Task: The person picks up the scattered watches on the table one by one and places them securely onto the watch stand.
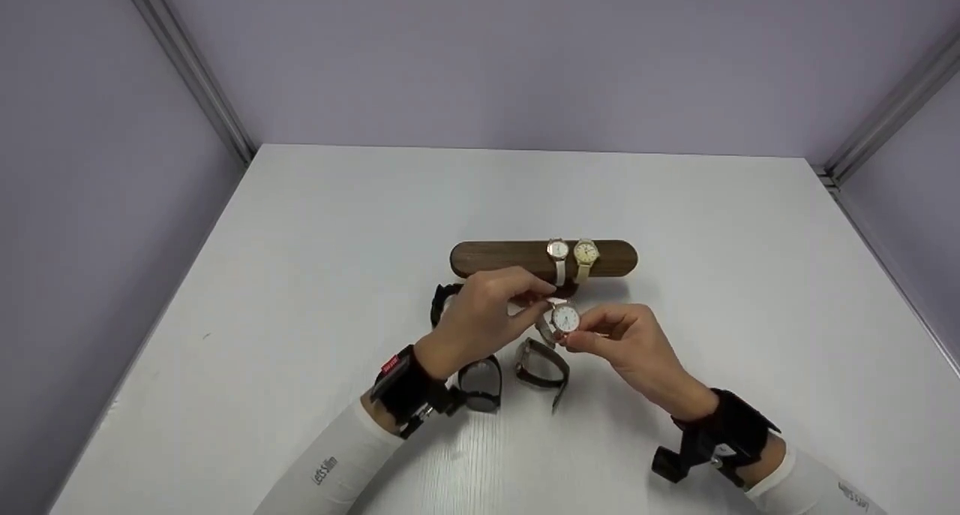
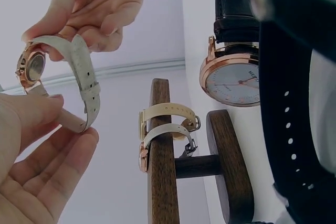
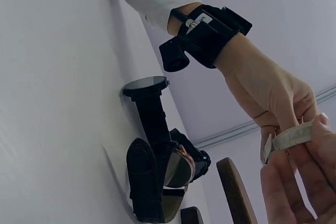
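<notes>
Held above the white bench, just near of the brown wooden watch stand: a rose-gold round watch with pale grey strap, case pinched by right hand, strap pinched by left hand.

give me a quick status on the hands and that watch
Both hands pinch the white-faced watch above the table: left hand on its strap, right hand by the case. Wooden stand just behind, two watches on it. Nothing between.
</notes>
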